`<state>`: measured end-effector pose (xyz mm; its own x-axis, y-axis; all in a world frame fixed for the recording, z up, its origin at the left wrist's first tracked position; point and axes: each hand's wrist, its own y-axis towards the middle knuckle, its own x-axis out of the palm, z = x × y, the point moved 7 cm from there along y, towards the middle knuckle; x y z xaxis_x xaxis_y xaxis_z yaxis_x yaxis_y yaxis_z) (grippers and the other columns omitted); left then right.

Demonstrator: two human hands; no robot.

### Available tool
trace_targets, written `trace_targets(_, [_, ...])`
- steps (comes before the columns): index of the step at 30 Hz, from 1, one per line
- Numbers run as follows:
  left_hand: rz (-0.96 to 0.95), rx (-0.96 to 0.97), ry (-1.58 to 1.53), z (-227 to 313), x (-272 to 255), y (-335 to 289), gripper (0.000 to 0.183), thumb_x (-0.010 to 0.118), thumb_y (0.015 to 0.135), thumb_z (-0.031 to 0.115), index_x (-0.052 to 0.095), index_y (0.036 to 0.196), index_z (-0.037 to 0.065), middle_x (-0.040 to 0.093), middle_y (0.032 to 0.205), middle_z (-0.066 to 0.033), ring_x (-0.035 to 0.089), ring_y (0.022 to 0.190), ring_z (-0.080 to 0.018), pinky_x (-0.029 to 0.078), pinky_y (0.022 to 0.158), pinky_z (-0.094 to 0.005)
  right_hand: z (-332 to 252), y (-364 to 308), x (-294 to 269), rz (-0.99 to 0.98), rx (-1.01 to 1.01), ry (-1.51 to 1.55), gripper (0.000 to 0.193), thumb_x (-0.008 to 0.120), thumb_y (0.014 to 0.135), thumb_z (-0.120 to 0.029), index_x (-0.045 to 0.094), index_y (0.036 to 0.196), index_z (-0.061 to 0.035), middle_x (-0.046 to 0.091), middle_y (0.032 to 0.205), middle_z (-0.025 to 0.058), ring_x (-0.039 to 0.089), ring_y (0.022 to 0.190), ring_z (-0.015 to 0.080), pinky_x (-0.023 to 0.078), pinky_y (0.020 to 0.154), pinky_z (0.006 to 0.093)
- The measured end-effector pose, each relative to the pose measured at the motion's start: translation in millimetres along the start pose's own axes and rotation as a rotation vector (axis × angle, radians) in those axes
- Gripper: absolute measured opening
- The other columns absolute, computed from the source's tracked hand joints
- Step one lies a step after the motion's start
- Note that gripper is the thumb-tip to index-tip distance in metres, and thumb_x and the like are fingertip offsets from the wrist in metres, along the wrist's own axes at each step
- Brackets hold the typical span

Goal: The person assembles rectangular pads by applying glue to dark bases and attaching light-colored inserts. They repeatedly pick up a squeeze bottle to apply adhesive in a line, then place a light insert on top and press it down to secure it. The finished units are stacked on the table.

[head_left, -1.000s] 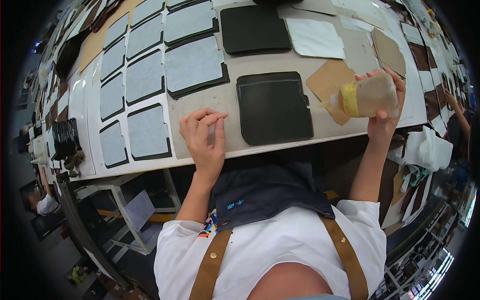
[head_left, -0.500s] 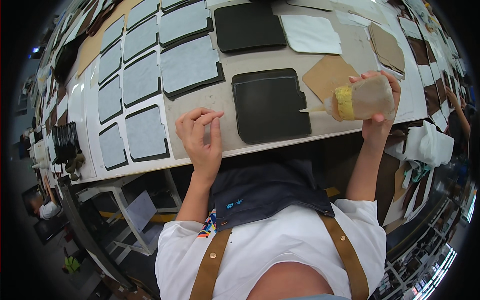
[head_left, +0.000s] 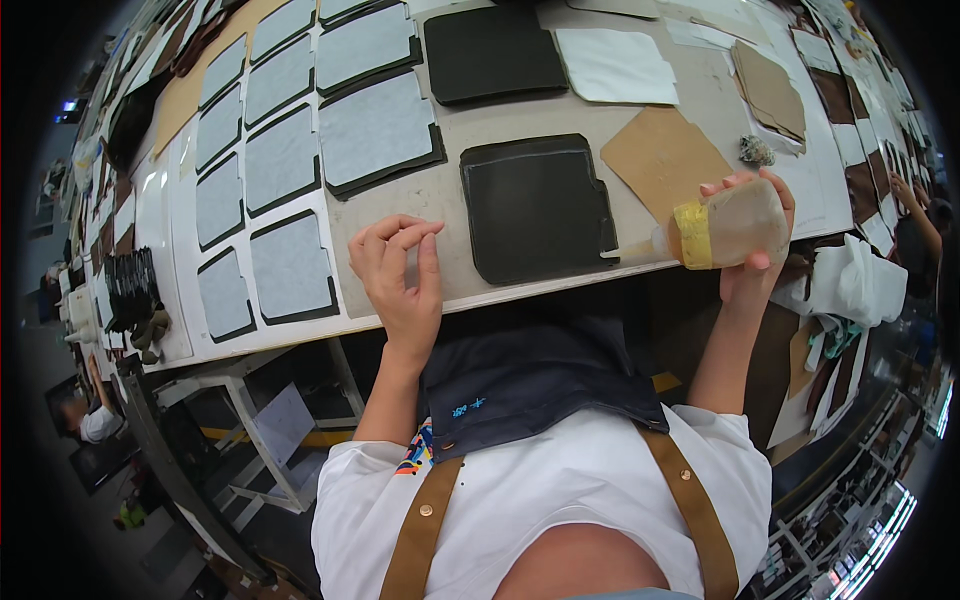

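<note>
My right hand (head_left: 742, 280) is closed round a squeeze bottle (head_left: 748, 226) lying on its side, cloudy plastic with yellow tape round its shoulder. The bottle's thin pale nozzle points left, its tip at the near right corner of a black leather-like panel (head_left: 535, 212). This panel lies flat by the table's front edge and has a notch in its right side. To the left of it hovers my left hand (head_left: 398, 268), fingers loosely curled, thumb apart from them, nothing held.
Rows of pale grey-faced panels with black edges (head_left: 285, 160) lie to the left. Beyond the panel are a stack of black pieces (head_left: 493, 55) and white sheets (head_left: 617, 66). Brown card (head_left: 668, 158), more card pieces (head_left: 768, 88) and a small grey speckled lump (head_left: 757, 151) lie to the right.
My right hand has moved the bottle toward me, its nozzle tip sliding down along the panel's right edge to the near corner. The grey lump has come into view. My left hand stays nearly still.
</note>
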<state>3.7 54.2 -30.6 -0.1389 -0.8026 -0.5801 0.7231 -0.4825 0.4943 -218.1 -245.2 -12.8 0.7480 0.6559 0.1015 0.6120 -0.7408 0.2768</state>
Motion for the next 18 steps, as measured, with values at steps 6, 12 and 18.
trace_targets(6, [0.006,0.009,0.002,0.3,0.1,-0.1,0.014,0.069,0.09,0.002,0.074,0.1,0.01,0.064,0.104,-0.0045,0.052,0.104,-0.0249,0.037,0.097,-0.0382,2.7,-39.3,-26.4,0.353,0.173,0.226,0.101,0.078,0.082,-0.064,0.036,0.152,-0.005,0.053,0.138,0.0198,0.056,0.132,0.0401,0.048,0.109,0.0524])
trace_targets(12, [0.019,0.017,0.01,0.7,0.4,0.2,0.013,0.069,0.09,0.003,0.074,0.099,0.011,0.064,0.104,-0.0043,0.052,0.104,-0.0246,0.037,0.096,-0.0379,-15.4,-88.3,-11.7,0.373,-0.09,-0.069,0.09,0.077,0.085,-0.057,0.033,0.145,-0.0069,0.051,0.132,0.0215,0.059,0.122,0.0397,0.049,0.106,0.0522])
trace_targets(18, [0.027,0.012,0.004,-0.1,-0.8,-0.8,0.012,0.069,0.091,0.005,0.074,0.099,0.011,0.064,0.104,-0.004,0.052,0.104,-0.0244,0.037,0.097,-0.0376,-28.1,-108.6,15.8,0.315,-0.398,-0.112,0.088,0.089,0.078,-0.042,0.03,0.137,-0.012,0.05,0.121,0.0195,0.064,0.106,0.0338,0.058,0.094,0.0505])
